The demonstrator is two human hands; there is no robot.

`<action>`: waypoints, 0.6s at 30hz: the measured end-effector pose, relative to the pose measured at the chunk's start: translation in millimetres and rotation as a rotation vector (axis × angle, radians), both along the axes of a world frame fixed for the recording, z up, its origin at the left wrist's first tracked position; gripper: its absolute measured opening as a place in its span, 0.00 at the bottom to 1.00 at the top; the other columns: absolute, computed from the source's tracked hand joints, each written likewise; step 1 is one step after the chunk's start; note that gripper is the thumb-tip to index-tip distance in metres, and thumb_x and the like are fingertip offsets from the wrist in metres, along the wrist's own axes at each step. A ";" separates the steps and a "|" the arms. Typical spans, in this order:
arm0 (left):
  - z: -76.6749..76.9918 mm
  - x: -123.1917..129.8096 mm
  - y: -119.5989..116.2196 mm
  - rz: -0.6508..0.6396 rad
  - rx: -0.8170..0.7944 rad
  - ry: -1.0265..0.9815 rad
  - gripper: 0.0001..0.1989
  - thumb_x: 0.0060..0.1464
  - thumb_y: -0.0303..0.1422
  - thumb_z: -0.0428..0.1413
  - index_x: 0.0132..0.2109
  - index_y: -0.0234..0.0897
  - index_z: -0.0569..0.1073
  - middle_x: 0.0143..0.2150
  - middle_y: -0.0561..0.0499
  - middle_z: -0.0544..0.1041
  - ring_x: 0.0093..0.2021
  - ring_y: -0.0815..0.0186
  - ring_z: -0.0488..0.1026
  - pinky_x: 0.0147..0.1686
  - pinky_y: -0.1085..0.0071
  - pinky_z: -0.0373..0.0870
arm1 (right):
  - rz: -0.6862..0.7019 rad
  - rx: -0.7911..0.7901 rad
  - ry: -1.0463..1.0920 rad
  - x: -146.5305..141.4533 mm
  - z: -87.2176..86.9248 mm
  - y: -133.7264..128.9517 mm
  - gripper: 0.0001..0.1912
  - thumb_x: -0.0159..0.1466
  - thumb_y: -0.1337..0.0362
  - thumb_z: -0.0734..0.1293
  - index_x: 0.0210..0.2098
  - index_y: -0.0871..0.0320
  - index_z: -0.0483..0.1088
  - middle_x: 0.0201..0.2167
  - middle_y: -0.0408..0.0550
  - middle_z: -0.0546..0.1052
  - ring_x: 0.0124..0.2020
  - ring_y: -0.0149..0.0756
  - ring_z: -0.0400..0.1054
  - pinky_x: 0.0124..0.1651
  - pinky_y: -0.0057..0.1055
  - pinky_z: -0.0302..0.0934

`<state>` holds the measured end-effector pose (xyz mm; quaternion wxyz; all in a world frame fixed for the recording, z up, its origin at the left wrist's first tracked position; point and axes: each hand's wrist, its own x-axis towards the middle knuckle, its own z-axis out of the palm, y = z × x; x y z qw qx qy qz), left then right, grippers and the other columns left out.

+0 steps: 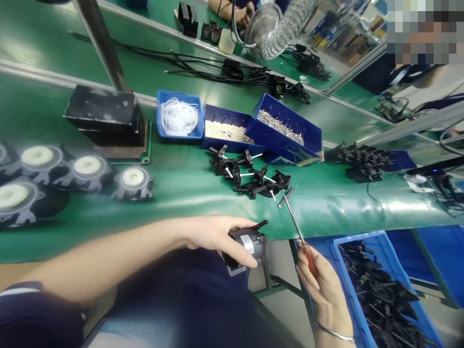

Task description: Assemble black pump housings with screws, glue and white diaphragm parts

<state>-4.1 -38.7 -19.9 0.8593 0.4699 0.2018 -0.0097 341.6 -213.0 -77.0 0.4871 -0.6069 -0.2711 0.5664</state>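
Left hand (226, 241) closed round a black, apparently motor-like housing (250, 245), right hand (321, 280) gripping a red-handled screwdriver (309, 261), green tabletop (174, 193) beyond.

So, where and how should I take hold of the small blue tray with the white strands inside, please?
Best grip the left rim of the small blue tray, coming from above, fingers outside, thumb inside. The tray stands upright and open, with a gap towards the black block. Its right wall is close against the next blue bin, so fingers would probably fit poorly there.
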 end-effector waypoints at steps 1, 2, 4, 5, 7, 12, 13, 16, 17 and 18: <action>0.9 1.0 -0.8 0.020 -0.012 -0.005 0.44 0.39 0.42 0.71 0.63 0.43 0.64 0.55 0.46 0.74 0.50 0.59 0.74 0.42 0.68 0.74 | 0.010 0.006 0.051 -11.4 1.7 3.9 0.23 0.63 0.47 0.71 0.49 0.58 0.71 0.28 0.44 0.64 0.14 0.13 0.40 0.16 0.17 0.43; 1.2 2.1 -1.6 0.036 -0.012 -0.003 0.40 0.39 0.42 0.70 0.60 0.42 0.66 0.52 0.46 0.75 0.48 0.59 0.75 0.39 0.68 0.75 | 0.024 0.016 0.105 -23.4 3.8 8.5 0.23 0.64 0.47 0.70 0.49 0.58 0.71 0.26 0.42 0.61 0.15 0.14 0.39 0.16 0.17 0.42; 0.0 4.3 -2.8 0.060 0.031 0.040 0.37 0.37 0.44 0.71 0.54 0.42 0.68 0.46 0.48 0.76 0.43 0.59 0.76 0.33 0.69 0.75 | 0.072 0.045 0.192 -47.0 9.8 18.7 0.23 0.63 0.49 0.71 0.50 0.58 0.69 0.25 0.40 0.57 0.16 0.15 0.42 0.18 0.17 0.45; -1.0 5.1 -3.2 0.069 0.064 0.080 0.37 0.36 0.45 0.71 0.52 0.41 0.67 0.44 0.49 0.76 0.41 0.59 0.77 0.29 0.70 0.75 | 0.104 0.055 0.221 -57.9 13.8 23.7 0.22 0.63 0.51 0.72 0.50 0.58 0.68 0.25 0.41 0.57 0.17 0.16 0.45 0.19 0.17 0.47; -3.0 6.3 -3.6 0.086 0.137 0.159 0.37 0.35 0.48 0.70 0.49 0.41 0.66 0.42 0.50 0.75 0.38 0.60 0.77 0.25 0.72 0.73 | 0.168 0.066 0.260 -76.6 22.9 32.7 0.19 0.63 0.55 0.72 0.49 0.56 0.66 0.27 0.42 0.58 0.19 0.19 0.50 0.21 0.18 0.51; -1.8 6.4 -3.6 0.148 0.303 0.218 0.34 0.35 0.51 0.69 0.45 0.40 0.66 0.38 0.53 0.75 0.36 0.63 0.74 0.27 0.73 0.70 | 0.164 0.087 0.251 -106.6 38.1 50.5 0.17 0.65 0.60 0.71 0.49 0.55 0.64 0.28 0.39 0.54 0.17 0.15 0.43 0.17 0.14 0.43; -0.9 6.3 -3.4 0.157 0.338 0.227 0.34 0.34 0.51 0.69 0.45 0.39 0.67 0.38 0.53 0.75 0.35 0.63 0.74 0.29 0.72 0.70 | 0.155 0.085 0.231 -110.9 38.8 53.9 0.18 0.65 0.60 0.71 0.51 0.56 0.64 0.27 0.39 0.53 0.17 0.14 0.41 0.16 0.13 0.41; 0.9 6.0 -3.0 0.168 0.413 0.258 0.33 0.35 0.52 0.68 0.44 0.39 0.68 0.37 0.54 0.74 0.35 0.64 0.73 0.32 0.72 0.68 | 0.152 0.062 0.183 -122.6 38.8 64.1 0.22 0.64 0.57 0.72 0.53 0.57 0.65 0.23 0.37 0.50 0.17 0.15 0.40 0.16 0.13 0.39; 1.1 6.1 -3.0 0.167 0.427 0.267 0.33 0.36 0.53 0.68 0.44 0.39 0.68 0.37 0.54 0.74 0.35 0.64 0.72 0.32 0.72 0.67 | 0.153 0.052 0.172 -126.0 38.7 67.2 0.23 0.64 0.56 0.73 0.53 0.57 0.65 0.23 0.36 0.50 0.17 0.15 0.40 0.16 0.13 0.39; 1.1 6.2 -2.9 0.165 0.438 0.273 0.33 0.36 0.54 0.67 0.44 0.39 0.68 0.37 0.54 0.73 0.34 0.65 0.72 0.32 0.72 0.67 | 0.153 0.042 0.164 -129.1 38.8 70.2 0.24 0.63 0.55 0.73 0.53 0.58 0.65 0.23 0.36 0.50 0.17 0.15 0.40 0.16 0.13 0.39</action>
